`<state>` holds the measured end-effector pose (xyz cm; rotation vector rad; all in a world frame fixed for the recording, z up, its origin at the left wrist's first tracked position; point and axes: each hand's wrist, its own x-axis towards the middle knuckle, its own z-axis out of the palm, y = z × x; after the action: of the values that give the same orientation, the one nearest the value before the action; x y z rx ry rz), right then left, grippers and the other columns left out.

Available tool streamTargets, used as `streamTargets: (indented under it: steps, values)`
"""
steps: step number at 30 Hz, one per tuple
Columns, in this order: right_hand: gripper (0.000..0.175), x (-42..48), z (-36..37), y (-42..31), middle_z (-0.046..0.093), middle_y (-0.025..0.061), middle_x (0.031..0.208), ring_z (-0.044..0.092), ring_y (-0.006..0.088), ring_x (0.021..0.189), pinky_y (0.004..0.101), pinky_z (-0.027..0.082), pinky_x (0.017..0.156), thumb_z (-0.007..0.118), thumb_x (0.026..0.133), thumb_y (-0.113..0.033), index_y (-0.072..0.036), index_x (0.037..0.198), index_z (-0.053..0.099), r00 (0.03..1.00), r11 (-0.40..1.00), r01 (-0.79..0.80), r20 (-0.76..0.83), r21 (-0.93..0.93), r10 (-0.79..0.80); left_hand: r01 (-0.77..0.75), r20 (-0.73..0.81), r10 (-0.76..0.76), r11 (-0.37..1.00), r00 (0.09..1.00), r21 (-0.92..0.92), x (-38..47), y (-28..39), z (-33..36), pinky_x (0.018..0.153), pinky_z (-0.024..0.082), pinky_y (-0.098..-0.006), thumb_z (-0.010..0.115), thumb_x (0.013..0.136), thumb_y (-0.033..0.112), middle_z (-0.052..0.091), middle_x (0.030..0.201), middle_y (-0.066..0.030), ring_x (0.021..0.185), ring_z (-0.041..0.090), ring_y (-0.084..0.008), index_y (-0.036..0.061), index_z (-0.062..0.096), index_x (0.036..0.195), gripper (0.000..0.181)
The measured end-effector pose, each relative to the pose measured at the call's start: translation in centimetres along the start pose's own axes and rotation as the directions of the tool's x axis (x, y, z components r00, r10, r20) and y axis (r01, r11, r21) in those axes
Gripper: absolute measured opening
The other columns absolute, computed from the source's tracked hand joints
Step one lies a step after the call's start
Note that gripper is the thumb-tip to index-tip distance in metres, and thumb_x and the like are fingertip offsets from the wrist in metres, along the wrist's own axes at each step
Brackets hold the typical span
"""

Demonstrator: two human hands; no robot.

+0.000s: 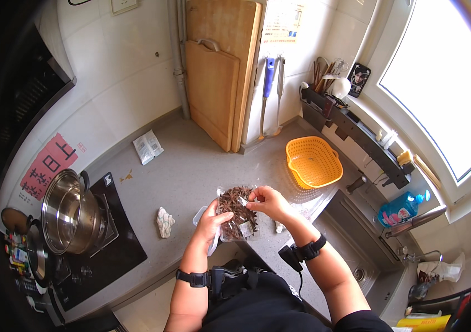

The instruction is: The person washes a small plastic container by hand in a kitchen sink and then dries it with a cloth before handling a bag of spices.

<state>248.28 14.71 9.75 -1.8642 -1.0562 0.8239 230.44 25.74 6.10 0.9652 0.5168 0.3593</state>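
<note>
A clear plastic bag of star anise (229, 203) is held up in front of my body, with a small white label low on its face. My left hand (210, 224) grips the bag's left side, thumb across the front. Between the thumb and fingers of my right hand (270, 203) is a bit of shiny plastic at the bag's upper right. Just behind my left hand shows part of a clear plastic container (199, 215). A white rim (214, 245) juts out beneath that hand; what it belongs to is mostly hidden.
A crumpled whitish wrapper (165, 223) and a white packet (148, 147) lie on the grey counter (185, 162). Left is a hob (123, 232) with a steel pot (69, 216). Right are a yellow basket (314, 162) and a sink (343, 249). Cutting boards (212, 91) lean behind.
</note>
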Motion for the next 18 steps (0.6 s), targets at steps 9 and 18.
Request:
streamTargets:
  steps: [9, 18]
  values:
    - [0.026, -0.3, -2.8, -1.1, 0.056, 0.0095, 0.08, 0.056, 0.0229, 0.074, 0.0339, 0.047, 0.068, 0.076, 0.067, -0.013, -0.004, 0.085, 0.059, 0.949, 0.921, 0.291, 0.202, -0.258, -0.244, 0.061, -0.073, -0.059, 0.997, 0.996, 0.036, -1.8, 2.2, 1.5, 0.035, 0.029, -0.0145, 0.063, 0.077, 0.018, 0.062, 0.093, -0.0001, 0.048, 0.043, -0.0001, 0.0035, 0.049, 0.127, 0.053]
    - [0.026, -0.4, -2.2, -2.0, 0.05, 0.0091, 0.074, 0.054, 0.0234, 0.07, 0.0335, 0.045, 0.065, 0.076, 0.069, -0.008, -0.003, 0.073, 0.051, 0.945, 0.901, 0.326, 0.067, -0.287, -0.32, 0.183, -0.039, -0.185, 0.982, 0.982, -0.056, -1.6, 2.3, 0.6, 0.034, 0.033, -0.0159, 0.065, 0.079, 0.019, 0.063, 0.077, -0.0024, 0.039, 0.044, -0.0037, 0.0017, 0.057, 0.097, 0.026]
